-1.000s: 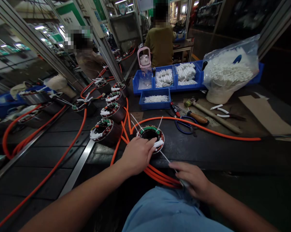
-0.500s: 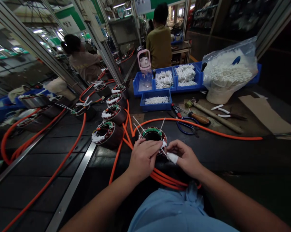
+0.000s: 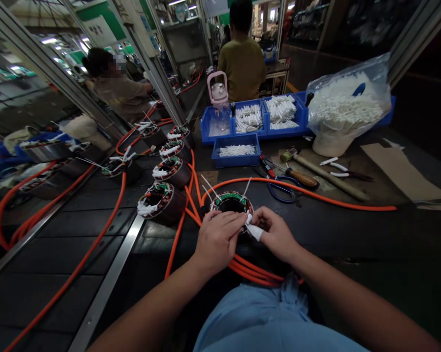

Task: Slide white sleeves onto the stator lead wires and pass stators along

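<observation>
A round motor stator (image 3: 232,195) with a green inner ring, thin white ties sticking up and an orange cable stands on the dark bench before me. My left hand (image 3: 220,237) lies over its near rim, fingers together and pressed on a white sleeve piece (image 3: 248,218) at the rim's right side. From the right, my right hand (image 3: 275,232), its thumb wrapped in white, pinches at that same piece. What lies between its fingertips is too small to make out. Coils of orange cable (image 3: 255,274) pass below both hands.
Several similar stators (image 3: 163,200) stand to the left beside a conveyor with a metal edge (image 3: 108,283). Behind are blue bins (image 3: 237,160) of white pieces, a plastic bag (image 3: 348,107), a hammer (image 3: 330,177) and pliers. Two people sit farther back.
My right hand has moved slightly left and up, closer to the stator's rim, and its fingers have curled in more. The left hand stays in place. The person at far left has shifted slightly.
</observation>
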{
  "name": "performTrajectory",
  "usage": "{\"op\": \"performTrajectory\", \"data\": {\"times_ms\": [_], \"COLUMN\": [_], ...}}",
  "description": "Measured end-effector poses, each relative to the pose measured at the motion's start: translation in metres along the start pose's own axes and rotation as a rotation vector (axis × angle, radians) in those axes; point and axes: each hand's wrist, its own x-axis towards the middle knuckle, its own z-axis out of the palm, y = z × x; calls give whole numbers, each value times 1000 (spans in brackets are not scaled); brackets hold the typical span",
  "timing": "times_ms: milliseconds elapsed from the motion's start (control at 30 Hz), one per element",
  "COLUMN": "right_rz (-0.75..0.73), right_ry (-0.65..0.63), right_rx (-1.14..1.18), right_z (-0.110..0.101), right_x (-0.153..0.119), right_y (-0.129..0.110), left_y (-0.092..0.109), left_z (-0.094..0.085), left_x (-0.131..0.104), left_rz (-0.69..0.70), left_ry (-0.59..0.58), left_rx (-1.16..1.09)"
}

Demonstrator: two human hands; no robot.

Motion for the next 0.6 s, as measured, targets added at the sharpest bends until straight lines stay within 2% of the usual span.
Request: {"op": "performTrajectory", "data": {"times_ms": [133, 200, 333, 433, 500, 600], "right_rz": [-80, -86, -13, 7, -85, -419], "right_ry": [-72, -62, 26, 37, 21, -41], "right_rx": [58, 23, -91, -119, -288, -842], "right_z": [-7, -8, -1, 3, 1, -5], "right_x": [-17, -20, -8, 1, 3, 5], "right_y": [1, 1, 1, 0, -5, -19], "left_y": [0, 0, -1, -1, -1, 0], "left_z": [0, 1, 2, 2, 1, -2], "left_x": [0, 1, 0, 0, 0, 2], "left_rz": [0, 4, 14, 24, 14, -7], "left_ry": [-4, -4, -3, 0, -6, -35], "left_rx": [0, 1, 17, 13, 1, -27]}}
